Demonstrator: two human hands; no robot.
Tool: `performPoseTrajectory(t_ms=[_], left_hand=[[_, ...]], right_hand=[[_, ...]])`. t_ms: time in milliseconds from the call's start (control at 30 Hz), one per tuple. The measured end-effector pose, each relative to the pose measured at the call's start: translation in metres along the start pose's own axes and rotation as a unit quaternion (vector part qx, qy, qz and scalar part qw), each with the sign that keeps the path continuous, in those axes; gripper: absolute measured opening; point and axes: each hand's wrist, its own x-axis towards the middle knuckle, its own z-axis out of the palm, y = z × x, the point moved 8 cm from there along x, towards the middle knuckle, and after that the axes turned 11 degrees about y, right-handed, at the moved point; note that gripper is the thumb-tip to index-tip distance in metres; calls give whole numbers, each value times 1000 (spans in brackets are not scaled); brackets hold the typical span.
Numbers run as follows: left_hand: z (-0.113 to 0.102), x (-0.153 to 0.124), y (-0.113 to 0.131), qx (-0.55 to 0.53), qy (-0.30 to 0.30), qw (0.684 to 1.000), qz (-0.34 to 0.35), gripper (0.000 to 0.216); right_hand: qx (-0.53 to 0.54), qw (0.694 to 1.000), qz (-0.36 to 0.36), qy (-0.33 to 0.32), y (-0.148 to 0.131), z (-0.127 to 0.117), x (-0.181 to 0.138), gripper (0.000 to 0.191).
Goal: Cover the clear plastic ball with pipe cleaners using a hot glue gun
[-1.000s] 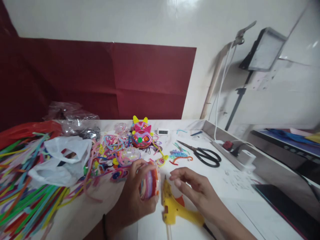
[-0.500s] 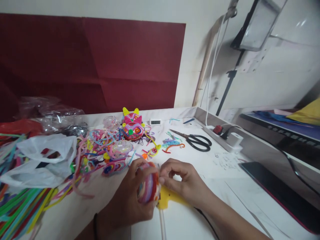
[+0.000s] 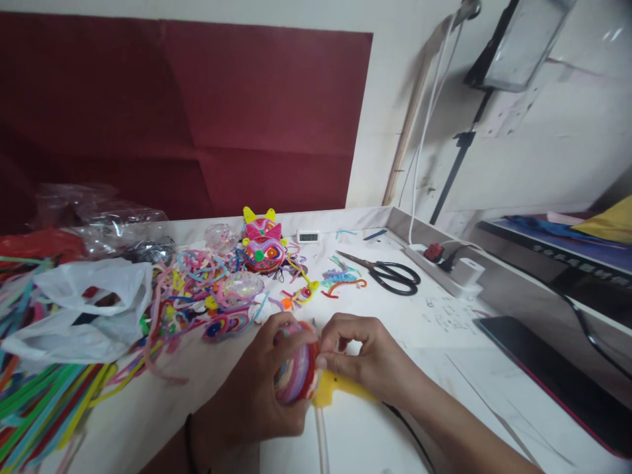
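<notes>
My left hand is wrapped round a ball covered in striped fuzzy strips, in purple, red, orange and cream. Thumb and index finger of my right hand are pinched together at the ball's right side; what lies between them, if anything, is too small to make out. Just below and behind that hand lies a yellow glue gun, partly hidden, with a black cord running toward the front edge. A clear glue stick extends from it toward me.
Black-handled scissors lie beyond my right hand. A decorated animal figure stands behind heaped pipe cleaners. At left are a white plastic bag and coloured strips. A phone and power strip sit right.
The view has shifted slightly, so background things sit a little higher. Both hands keep nearly the same hold at the ball, which appears slightly farther right.
</notes>
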Motion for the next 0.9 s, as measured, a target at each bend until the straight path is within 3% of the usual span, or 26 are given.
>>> performPoseTrajectory(t_ms=[400, 667, 900], left_hand=[[4, -3, -5, -14, 8, 1000, 1, 80], [-1, 4, -3, -42, -10, 999, 1, 78], [-3, 1, -8, -73, 11, 997, -12, 72]], right_hand=[[-28, 998, 62, -3, 17, 3, -3, 12], [57, 990, 128, -3, 32, 5, 1, 42], [142, 981, 126, -49, 26, 13, 3, 47]])
